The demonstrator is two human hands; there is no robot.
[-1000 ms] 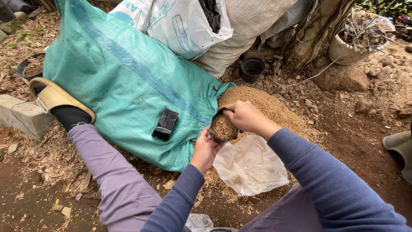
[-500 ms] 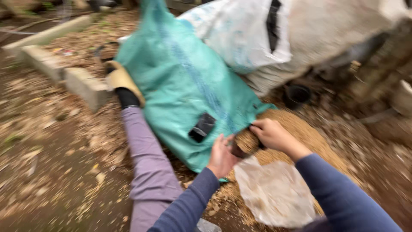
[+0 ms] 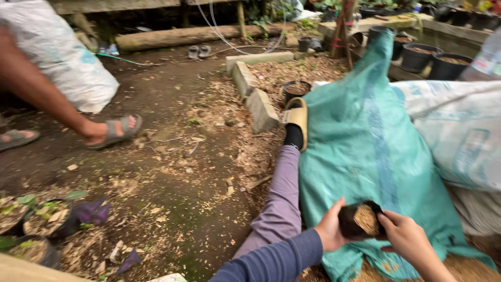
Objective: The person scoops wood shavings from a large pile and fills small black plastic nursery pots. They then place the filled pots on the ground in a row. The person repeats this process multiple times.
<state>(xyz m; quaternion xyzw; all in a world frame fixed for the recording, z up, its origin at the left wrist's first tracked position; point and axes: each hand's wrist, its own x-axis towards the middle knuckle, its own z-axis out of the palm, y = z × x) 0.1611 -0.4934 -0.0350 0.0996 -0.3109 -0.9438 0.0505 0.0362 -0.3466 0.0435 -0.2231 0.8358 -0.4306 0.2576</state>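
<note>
Gripping the small black bag (image 3: 360, 221) of husk between left hand (image 3: 330, 230) and right hand (image 3: 407, 241), both closed around its sides, risks squeezing fill onto the green sack (image 3: 376, 156).

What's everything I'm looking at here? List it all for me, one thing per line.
Small planting bag: one, black, filled with brown husk mix, held between both hands.
Big sack: one, teal, lying at right under the hands.
White sacks: two, one at right, one top left.
Concrete blocks: several, grey, centre.
Pots: several, black, top right; one by the blocks.
Log: one, brown, top.
Filled planting bags: a few, bottom left.
Another person's foot: grey sandal, left.
Own leg: purple trousers, black sock, tan slipper.
Left hand: on the bag.
Right hand: on the bag.
</note>
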